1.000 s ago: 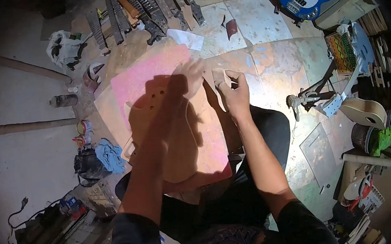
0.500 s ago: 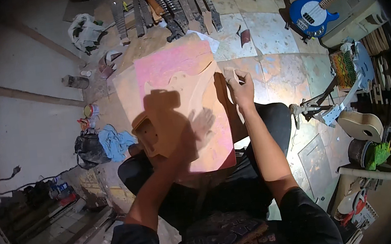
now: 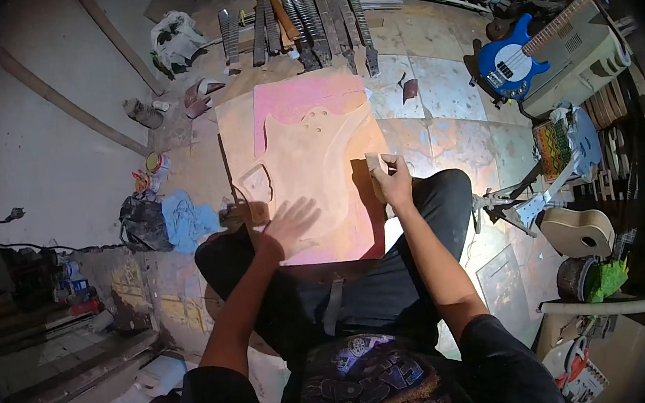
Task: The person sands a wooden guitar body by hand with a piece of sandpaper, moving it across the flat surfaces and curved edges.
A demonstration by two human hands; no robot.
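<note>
Left hand (image 3: 287, 225) spread flat on wooden guitar body (image 3: 319, 170), small sanding block (image 3: 375, 164) clamped in right hand (image 3: 394, 185) at the body's right edge.

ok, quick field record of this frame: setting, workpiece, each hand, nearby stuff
setting: workshop floor, person seated, looking down at lap
workpiece: unfinished wooden guitar body, flat on a pink board across the legs
left hand: open, palm flat on the body's lower part
right hand: gripping a small pale block at the body's right edge
nearby: row of guitar necks above the board; blue electric guitar upper right; blue cloth left
</note>
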